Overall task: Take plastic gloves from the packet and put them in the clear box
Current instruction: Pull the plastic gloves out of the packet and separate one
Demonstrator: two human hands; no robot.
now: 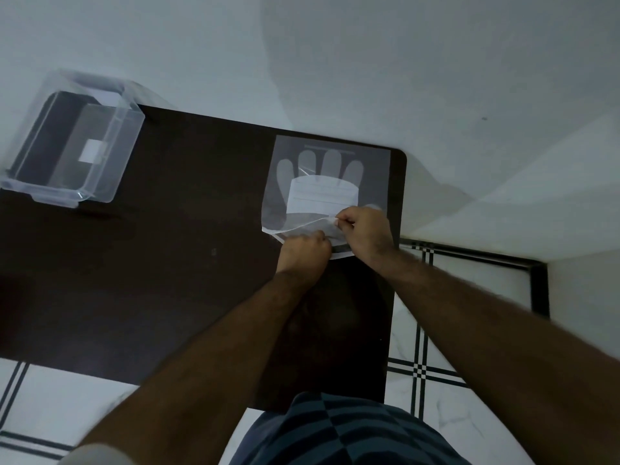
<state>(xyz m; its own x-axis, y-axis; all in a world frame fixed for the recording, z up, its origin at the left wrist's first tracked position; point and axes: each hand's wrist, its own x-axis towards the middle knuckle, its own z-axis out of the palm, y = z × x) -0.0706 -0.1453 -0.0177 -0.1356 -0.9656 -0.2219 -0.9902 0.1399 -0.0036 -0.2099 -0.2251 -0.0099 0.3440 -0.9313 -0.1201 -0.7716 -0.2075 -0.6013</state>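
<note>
Opening stage of the transfer, seen from the head camera. A flat packet (pixel 327 182) of plastic gloves lies on the dark table (pixel 188 203), at its far right corner, its printed hand outline and white label facing up. The left hand (pixel 303 251) is closed on the near lip of the packet mouth; the right hand (pixel 364 231) pinches the upper film layer just beside it, thumb and fingertips pressed together, so that the two layers part slightly. Whether a glove itself is caught in either pinch cannot be told. The clear box (pixel 72 146) stands well apart at the far left corner of the table, lid off, and appears to hold no gloves; only a white label shows on its wall. Judged from this, nothing has been moved across yet: the packet is being opened, and drawing out the gloves and carrying them to the box both remain.
</note>
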